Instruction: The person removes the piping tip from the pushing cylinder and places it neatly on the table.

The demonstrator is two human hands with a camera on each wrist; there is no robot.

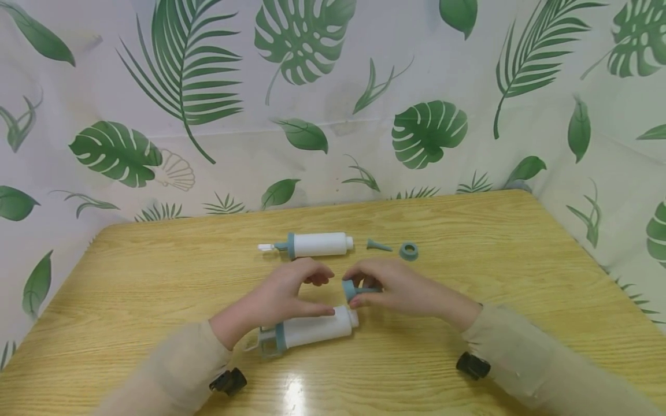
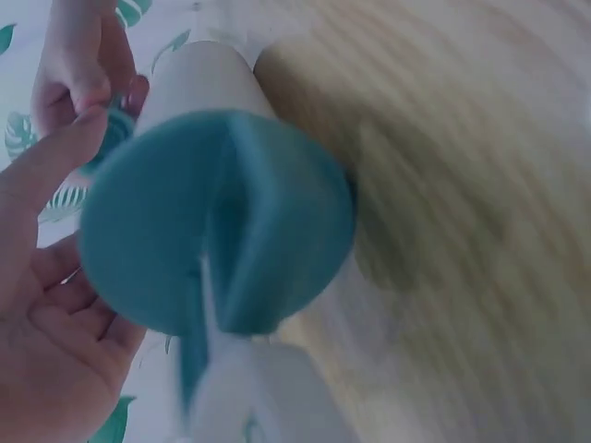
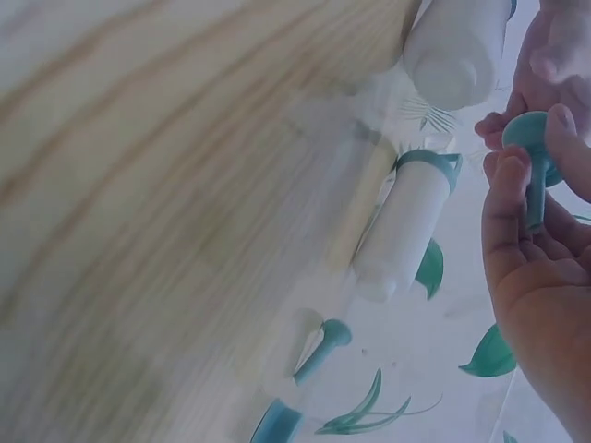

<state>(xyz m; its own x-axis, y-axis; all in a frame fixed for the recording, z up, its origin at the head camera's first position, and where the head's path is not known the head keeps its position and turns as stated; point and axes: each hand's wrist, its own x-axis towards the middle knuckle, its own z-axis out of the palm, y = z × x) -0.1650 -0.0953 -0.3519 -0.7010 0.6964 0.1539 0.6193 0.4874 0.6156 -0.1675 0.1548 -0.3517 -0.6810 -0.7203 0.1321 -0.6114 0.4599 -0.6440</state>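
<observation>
My right hand (image 1: 398, 287) pinches a teal piece (image 1: 348, 290) with a round, wide head and a thin stem, held above the table beside the front cylinder's narrow end. In the right wrist view the teal head (image 3: 526, 132) shows between fingers and thumb. My left hand (image 1: 281, 296) holds nothing; its fingers are loosely bent and the thumb lies over the near white cylinder (image 1: 319, 327). That cylinder is on its side, with a teal collar (image 2: 295, 221) and a clear part (image 1: 267, 342) at its left end.
Behind the hands a second white cylinder (image 1: 319, 244) with a teal collar lies on the wooden table (image 1: 171, 277). To its right are a small teal stemmed piece (image 1: 378, 245) and a teal ring (image 1: 409, 251). A leaf-patterned cloth (image 1: 359, 138) hangs behind the table.
</observation>
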